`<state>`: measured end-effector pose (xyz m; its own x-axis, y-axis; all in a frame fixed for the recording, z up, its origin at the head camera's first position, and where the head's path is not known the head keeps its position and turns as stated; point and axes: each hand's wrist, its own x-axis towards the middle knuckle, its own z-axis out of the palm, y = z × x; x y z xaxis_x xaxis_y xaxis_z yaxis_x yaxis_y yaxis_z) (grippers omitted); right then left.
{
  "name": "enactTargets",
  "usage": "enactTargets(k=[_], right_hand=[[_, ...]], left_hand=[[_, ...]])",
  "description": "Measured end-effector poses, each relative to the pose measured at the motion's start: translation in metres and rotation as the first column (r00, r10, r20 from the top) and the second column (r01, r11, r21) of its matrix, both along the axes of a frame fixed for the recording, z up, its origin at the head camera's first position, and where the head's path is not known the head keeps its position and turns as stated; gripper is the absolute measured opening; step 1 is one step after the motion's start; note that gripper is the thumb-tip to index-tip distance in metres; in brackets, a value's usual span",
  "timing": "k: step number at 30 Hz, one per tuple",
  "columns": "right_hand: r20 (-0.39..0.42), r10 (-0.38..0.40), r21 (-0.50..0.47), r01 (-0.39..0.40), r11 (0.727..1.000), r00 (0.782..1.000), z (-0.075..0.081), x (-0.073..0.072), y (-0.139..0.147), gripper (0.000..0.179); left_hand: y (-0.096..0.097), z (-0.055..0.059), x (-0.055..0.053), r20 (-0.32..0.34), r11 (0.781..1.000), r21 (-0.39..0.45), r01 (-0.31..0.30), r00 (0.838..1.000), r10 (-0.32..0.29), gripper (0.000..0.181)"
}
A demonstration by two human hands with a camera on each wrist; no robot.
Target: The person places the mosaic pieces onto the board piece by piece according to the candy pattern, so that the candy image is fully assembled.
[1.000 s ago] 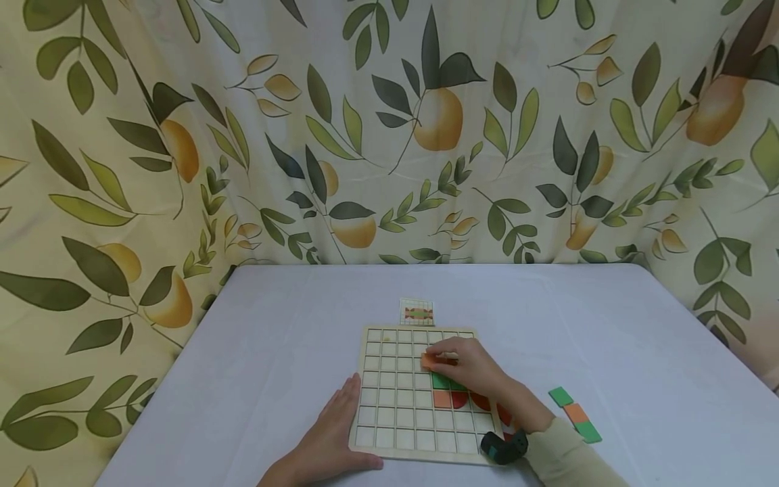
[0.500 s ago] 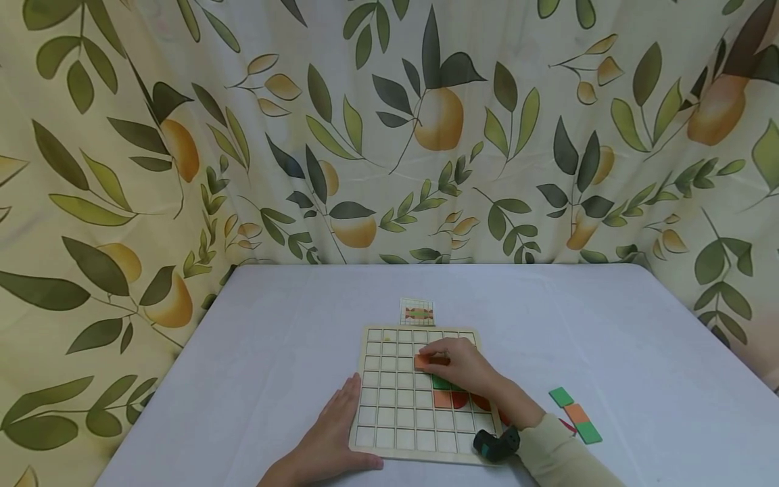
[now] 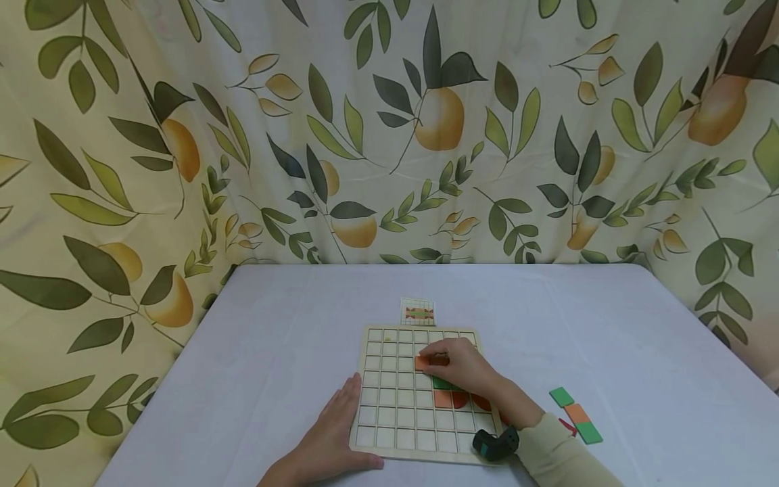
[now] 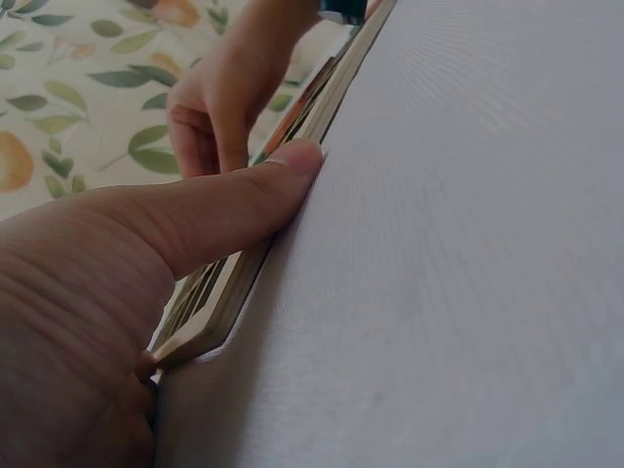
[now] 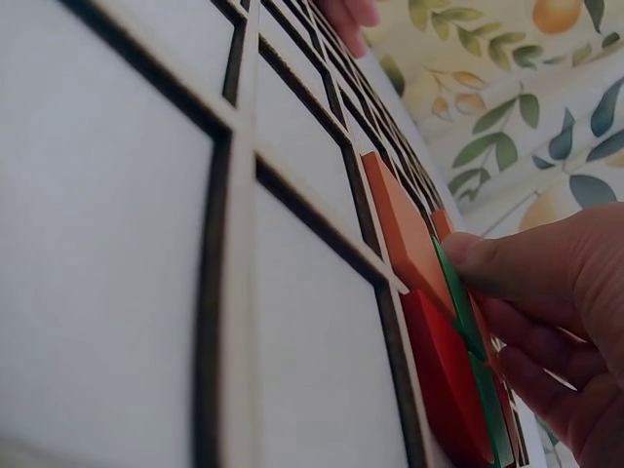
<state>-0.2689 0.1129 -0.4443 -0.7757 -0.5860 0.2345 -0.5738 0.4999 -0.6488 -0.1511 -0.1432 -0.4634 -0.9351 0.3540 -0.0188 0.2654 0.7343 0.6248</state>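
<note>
My right hand (image 3: 465,365) is over the wooden grid board (image 3: 389,433), its thumb and fingertips pinching a small orange square tile (image 3: 420,363) at a cell in the upper middle. In the right wrist view the thumb partly covers that tile (image 5: 443,223). Nearer me on the board lie green tiles (image 3: 441,383), another orange square (image 3: 443,399) and red-and-orange tiles (image 3: 460,400), partly hidden by the right hand and forearm. My left hand (image 3: 325,433) rests against the board's left side with straight fingers; its thumb lies along the near edge.
A small pattern card (image 3: 417,312) lies just beyond the board. To the right on the white tablecloth (image 3: 608,325) are green tiles (image 3: 588,432), an orange tile (image 3: 575,412) and a red piece (image 3: 568,427) beside the sleeve. A leaf-print curtain (image 3: 389,135) hangs behind.
The right hand has shifted slightly left with the orange tile, which now sits lower at its cell. More of the red piece shows beside the sleeve. The left hand stays put.
</note>
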Motion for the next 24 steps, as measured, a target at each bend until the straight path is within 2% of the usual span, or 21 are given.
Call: enactTargets(k=[11,24], right_hand=[[0.038,-0.019,-0.002,0.019,1.0,0.999,0.0015,0.001,-0.0006,0.023],[0.03,-0.014,-0.018,0.015,1.0,0.999,0.0006,0.0008,0.001,0.023]], left_hand=[[0.0002,0.0002,0.0,-0.009,1.0,0.0,0.002,1.0,-0.002,0.127],[0.0009,0.0019,-0.0002,0.0,1.0,-0.003,-0.008,1.0,0.008,0.127]])
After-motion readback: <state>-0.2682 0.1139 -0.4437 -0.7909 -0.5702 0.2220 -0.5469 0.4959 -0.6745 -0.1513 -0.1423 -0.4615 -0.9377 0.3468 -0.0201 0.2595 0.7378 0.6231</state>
